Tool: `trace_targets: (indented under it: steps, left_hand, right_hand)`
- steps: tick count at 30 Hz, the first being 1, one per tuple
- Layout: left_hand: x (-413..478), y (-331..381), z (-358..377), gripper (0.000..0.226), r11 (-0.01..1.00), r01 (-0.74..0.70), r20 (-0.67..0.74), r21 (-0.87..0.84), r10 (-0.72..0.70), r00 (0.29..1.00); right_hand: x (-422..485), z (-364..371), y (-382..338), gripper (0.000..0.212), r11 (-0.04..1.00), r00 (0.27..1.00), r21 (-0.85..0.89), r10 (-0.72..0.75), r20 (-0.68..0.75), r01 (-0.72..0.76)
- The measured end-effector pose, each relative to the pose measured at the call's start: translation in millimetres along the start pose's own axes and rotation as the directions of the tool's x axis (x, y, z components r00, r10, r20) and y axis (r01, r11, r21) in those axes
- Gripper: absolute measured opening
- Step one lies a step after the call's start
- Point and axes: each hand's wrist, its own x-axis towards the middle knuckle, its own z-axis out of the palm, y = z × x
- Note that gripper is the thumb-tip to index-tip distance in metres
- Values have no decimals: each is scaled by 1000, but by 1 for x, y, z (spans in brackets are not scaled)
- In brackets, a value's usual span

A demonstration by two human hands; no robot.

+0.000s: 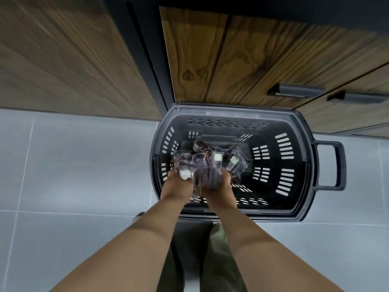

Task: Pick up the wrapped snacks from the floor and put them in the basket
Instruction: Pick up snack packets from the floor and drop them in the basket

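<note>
Cellophane-wrapped snacks (210, 160) are bunched between the left hand (179, 184) and right hand (219, 186). Both hands curl around them, pressed close so none slip. Below the grip sits the black slotted basket (231, 109), likely about to receive them, with wooden cabinet doors (252, 60) beyond.

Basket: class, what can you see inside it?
A bundle of clear-wrapped snacks, gripped by the left hand and right hand. The bottom of the basket beneath them is covered.

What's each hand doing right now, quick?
Left hand: holding wrapped snacks over the basket.
Right hand: also holding wrapped snacks.
</note>
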Motion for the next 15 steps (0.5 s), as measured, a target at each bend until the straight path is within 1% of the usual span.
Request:
trace_targets:
  steps: [2, 4, 7, 8, 10, 12, 15]
  left_hand:
    - [-4, 4, -2, 38, 999, -37, 14, -27, 37, 999]
    - [-10, 9, -6, 28, 998, -56, 16, -33, 57, 998]
    - [-24, 23, -15, 8, 997, -70, -11, -41, 70, 997]
    - [-28, 29, -20, 8, 996, -85, -22, -34, 84, 996]
    - [-38, 43, -32, 21, 993, -120, -41, 12, 121, 992]
    - [-52, 58, -48, 28, 986, -164, -87, 20, 165, 982]
    - [-79, 80, -73, 25, 965, -242, -149, -101, 226, 963]
  right_hand:
    - [-2, -4, -4, 55, 999, 999, -37, -17, 32, 18]
    - [-5, -10, -10, 51, 998, 999, -48, -43, 25, 44]
    - [-16, -24, -25, 44, 998, 998, 18, -65, -11, 66]
    - [-20, -29, -30, 41, 997, 997, 44, -69, -27, 70]
    - [-28, -37, -44, 33, 991, 992, 89, -97, -80, 104]
    - [-40, -48, -61, 29, 979, 982, 126, -144, -120, 159]
    - [-70, -70, -93, 28, 956, 967, 173, -216, -136, 238]
